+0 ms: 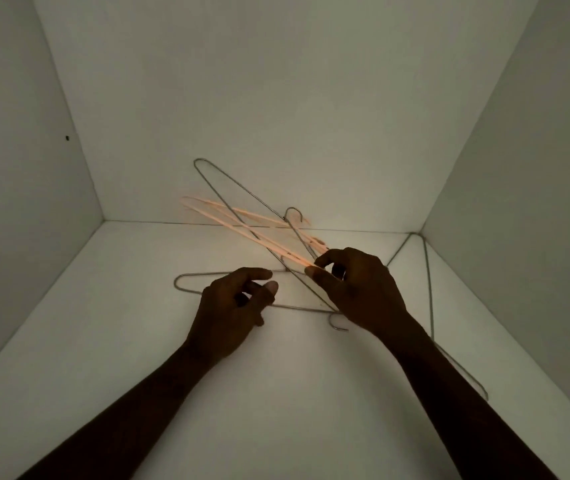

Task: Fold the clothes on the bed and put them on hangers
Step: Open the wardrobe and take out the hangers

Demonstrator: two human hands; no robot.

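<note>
Both your forearms reach forward into a white shelf compartment [103,323], coming from the bottom of the view and converging toward the middle.

Your right hand [356,285] is palm down, wrist a bit raised. Thumb and index finger pinch the near end of the orange hanger [242,225], which is lifted and tilted; it is blurred, w/ its far end pointing up-left toward the back wall [276,98]. A wire hanger [228,183] is raised together w/ it and crosses it; its lower end goes behind your right hand, so I cannot tell if the fingers also grip it.

Your left hand [238,303] is just left of the right one, apart from it, fingers half curled, thumb and index tips close together but not touching. It is over the upper wire of a flat wire hanger [186,289] lying on the shelf floor. I cannot tell if it really holds this wire or only hovers above it. The hook of this flat hanger is near your right wrist.

One more wire hanger, the corner hanger [429,299], lies along the right side, from the back right corner toward you, partly under your right forearm.

No clothes are visible here.
</note>
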